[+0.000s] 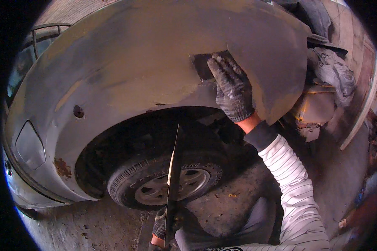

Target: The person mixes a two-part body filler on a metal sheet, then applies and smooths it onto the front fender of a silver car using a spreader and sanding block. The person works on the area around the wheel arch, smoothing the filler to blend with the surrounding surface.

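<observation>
My right hand (232, 88), in a dirty grey knit glove, lies with extended fingers over a dark square sheet of sandpaper (202, 67). It presses the sheet flat against the car's body panel (146, 58) above the wheel arch. The panel is dull grey with brownish, sanded-looking patches. Low in the view is my left hand (160, 221), gloved too, with its fingers partly hidden. It is closed around a long, thin, dark strip (173, 167) with a pale edge, seen nearly edge-on and pointing upward in front of the wheel. Its kind is unclear.
Below the arch is the wheel (171, 184) with its tyre. A closed fuel flap (30, 144), a hole (78, 111) and a rust patch (63, 167) mark the panel's left. At right, crumpled grey cloth (333, 75) lies by a yellowish object (316, 106) and a leaning wooden strip (360, 119).
</observation>
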`<state>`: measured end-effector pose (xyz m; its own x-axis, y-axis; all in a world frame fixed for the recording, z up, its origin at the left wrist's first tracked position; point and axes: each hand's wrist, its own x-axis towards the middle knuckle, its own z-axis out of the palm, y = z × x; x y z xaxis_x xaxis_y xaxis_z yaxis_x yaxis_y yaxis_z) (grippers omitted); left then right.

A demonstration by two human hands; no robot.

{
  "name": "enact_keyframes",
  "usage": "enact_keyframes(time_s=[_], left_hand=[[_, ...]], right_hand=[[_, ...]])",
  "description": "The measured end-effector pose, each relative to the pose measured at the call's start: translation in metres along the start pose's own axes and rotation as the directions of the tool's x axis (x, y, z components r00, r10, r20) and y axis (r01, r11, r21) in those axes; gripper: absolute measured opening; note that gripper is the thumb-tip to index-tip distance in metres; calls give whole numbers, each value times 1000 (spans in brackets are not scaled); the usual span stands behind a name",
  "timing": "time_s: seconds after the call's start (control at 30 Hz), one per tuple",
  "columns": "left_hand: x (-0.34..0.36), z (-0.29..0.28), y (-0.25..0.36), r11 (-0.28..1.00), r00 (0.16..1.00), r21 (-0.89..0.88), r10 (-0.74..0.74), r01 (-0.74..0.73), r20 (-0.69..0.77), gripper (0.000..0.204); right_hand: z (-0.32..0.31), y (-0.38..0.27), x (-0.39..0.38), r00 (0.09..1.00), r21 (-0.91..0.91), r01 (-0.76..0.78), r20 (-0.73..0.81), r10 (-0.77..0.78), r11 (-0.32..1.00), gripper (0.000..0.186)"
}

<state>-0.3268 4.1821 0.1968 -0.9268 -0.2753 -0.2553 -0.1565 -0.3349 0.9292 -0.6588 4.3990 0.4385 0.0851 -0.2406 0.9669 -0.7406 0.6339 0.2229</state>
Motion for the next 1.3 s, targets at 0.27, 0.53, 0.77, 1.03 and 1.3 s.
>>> enact_keyframes(time_s=[0.27, 0.53, 0.77, 1.03, 1.3], left_hand=[[7, -19, -7, 918, 991, 385, 44, -91, 130, 40], [-1, 1, 1, 930, 984, 323, 162, -177, 73, 39], [0, 32, 18, 319, 785, 737, 421, -596, 454, 50], [-18, 30, 23, 776, 899, 492, 216, -395, 381, 38], [-15, -7, -2, 961, 987, 250, 89, -120, 132, 41]], right_hand=[[-10, -18, -34, 993, 5, -71, 91, 70, 997, 58], [-34, -47, -57, 978, 37, -125, 173, 116, 992, 59], [-78, -125, -112, 939, 266, -127, 344, 30, 956, 55], [-98, -126, -158, 897, 292, -90, 438, -50, 952, 51], [-42, 30, -10, 971, -16, -199, -138, 195, 980, 40]])
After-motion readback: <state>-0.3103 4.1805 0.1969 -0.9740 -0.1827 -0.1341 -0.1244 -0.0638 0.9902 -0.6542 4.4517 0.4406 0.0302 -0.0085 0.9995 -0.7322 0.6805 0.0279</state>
